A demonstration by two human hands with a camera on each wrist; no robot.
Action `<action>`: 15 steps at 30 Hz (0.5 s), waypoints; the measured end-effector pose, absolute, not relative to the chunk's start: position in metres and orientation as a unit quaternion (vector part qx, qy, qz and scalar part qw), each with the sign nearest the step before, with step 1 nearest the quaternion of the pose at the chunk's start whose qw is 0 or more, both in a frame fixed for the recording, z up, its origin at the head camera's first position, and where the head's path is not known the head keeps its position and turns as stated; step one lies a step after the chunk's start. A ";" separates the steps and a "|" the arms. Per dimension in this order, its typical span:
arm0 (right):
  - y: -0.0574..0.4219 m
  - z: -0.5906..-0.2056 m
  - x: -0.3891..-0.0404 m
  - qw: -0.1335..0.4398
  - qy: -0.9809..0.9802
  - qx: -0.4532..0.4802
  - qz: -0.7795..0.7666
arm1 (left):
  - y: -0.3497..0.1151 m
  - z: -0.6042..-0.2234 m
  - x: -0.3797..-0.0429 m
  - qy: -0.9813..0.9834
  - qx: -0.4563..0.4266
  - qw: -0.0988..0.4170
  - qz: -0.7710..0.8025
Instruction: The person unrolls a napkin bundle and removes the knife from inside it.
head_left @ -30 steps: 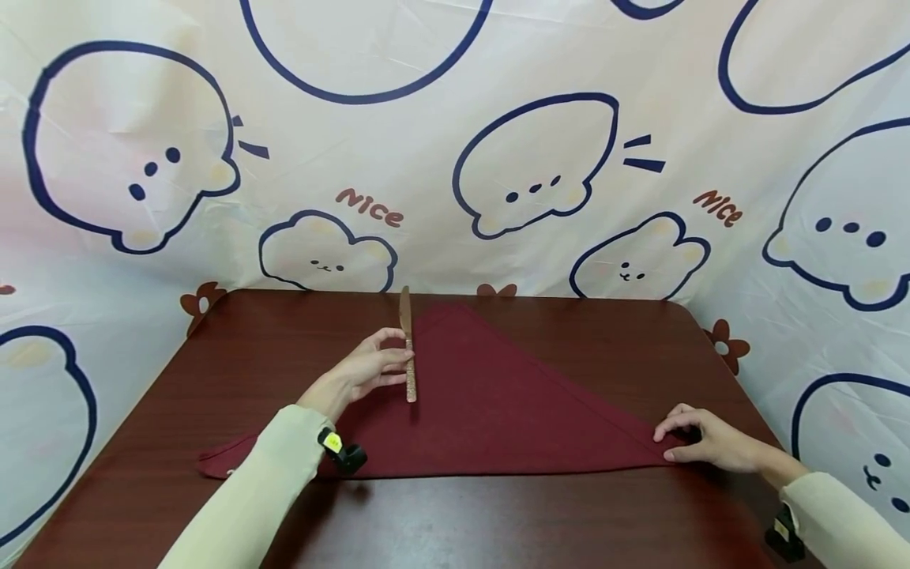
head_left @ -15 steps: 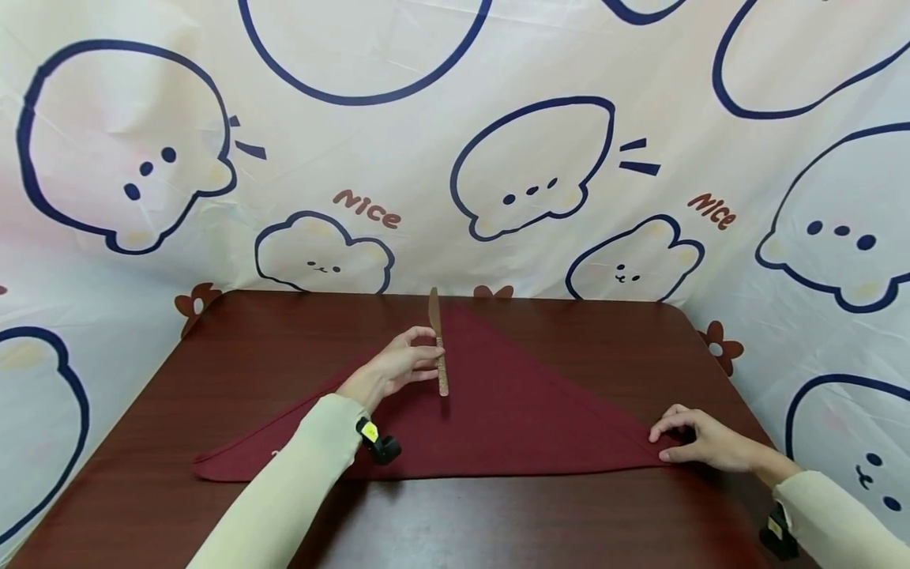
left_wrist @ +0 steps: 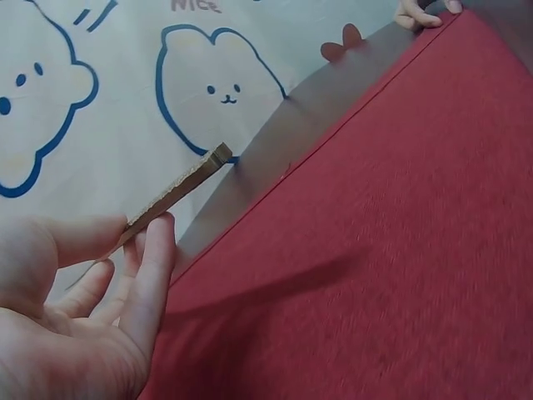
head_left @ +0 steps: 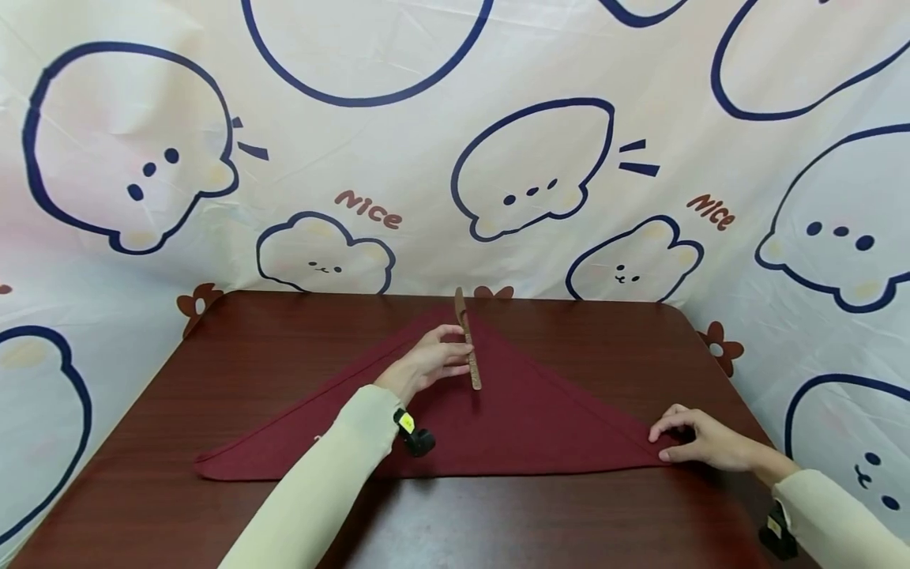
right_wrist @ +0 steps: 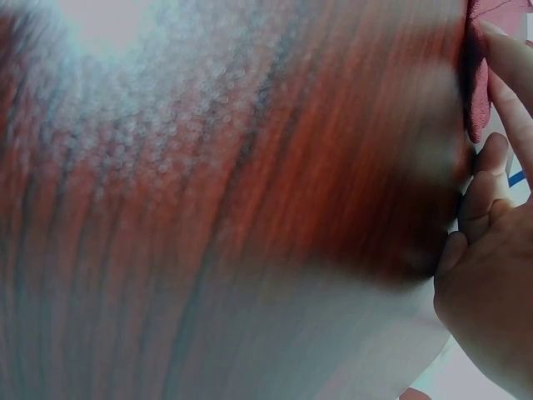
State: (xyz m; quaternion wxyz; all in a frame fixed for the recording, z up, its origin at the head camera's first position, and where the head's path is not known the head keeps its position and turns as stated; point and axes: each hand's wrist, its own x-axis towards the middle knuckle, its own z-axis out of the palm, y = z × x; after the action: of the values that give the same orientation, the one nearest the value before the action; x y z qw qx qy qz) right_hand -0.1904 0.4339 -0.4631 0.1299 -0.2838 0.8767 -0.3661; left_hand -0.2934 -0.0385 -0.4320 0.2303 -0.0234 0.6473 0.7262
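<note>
My left hand point(head_left: 425, 365) pinches a gold table knife point(head_left: 474, 374) by its textured handle between thumb and fingers. The blade points toward the back of the table. Below it spreads a dark red cloth napkin point(head_left: 547, 431), folded into a triangle with its peak at the back. In the left wrist view the handle point(left_wrist: 185, 187) is raised above the cloth and casts a shadow on it. My right hand point(head_left: 714, 444) holds the napkin's right corner between thumb and forefinger. Only a bit of that corner point(right_wrist: 480, 104) shows in the right wrist view.
The dark brown wooden table point(head_left: 604, 521) has rounded back corners. Behind it and at both sides hangs a pale curtain point(head_left: 426, 158) with blue cartoon outlines. A small white tag point(head_left: 317, 438) shows on the napkin beside the left sleeve.
My left hand has carried the knife rightward, from the left side of the napkin's peak to over its middle, uncovering more of the napkin's left part. My right hand stays at the corner.
</note>
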 end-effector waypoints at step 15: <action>0.433 -0.464 -0.190 0.126 0.877 -0.277 -0.372 | 0.010 -0.432 -0.299 0.615 -0.024 0.239 0.751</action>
State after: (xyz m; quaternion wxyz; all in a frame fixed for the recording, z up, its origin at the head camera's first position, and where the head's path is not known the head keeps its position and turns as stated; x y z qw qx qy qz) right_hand -0.1904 0.4333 -0.4636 0.1258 -0.2769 0.8771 -0.3718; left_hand -0.2990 0.0099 -0.4322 0.2386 -0.0241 0.6148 0.7513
